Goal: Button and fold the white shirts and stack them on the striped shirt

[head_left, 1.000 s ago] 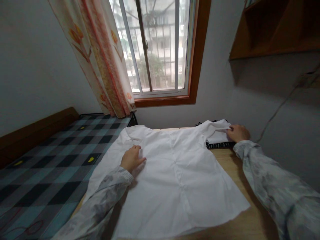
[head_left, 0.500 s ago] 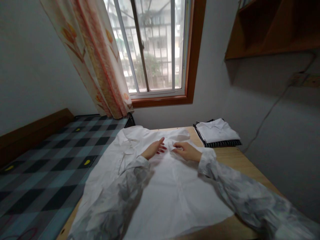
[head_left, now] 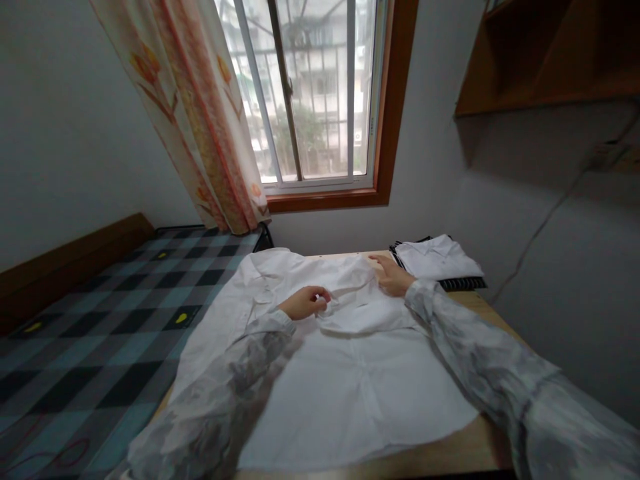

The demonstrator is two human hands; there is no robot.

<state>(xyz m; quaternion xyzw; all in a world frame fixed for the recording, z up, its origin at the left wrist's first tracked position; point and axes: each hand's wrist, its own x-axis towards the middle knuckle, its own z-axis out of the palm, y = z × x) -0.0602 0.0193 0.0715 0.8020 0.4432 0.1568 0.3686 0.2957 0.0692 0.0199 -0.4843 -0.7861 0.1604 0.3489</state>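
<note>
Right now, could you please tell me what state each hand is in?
Left hand: closed, pinching the white shirt.
Right hand: touching the shirt; whether it grips cannot be told.

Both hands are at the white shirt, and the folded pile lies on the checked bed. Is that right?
Not quite: the folded pile lies on the table, at its far right, not on the checked bed, as the head view shows. The left hand and right hand are indeed at the white shirt.
</note>
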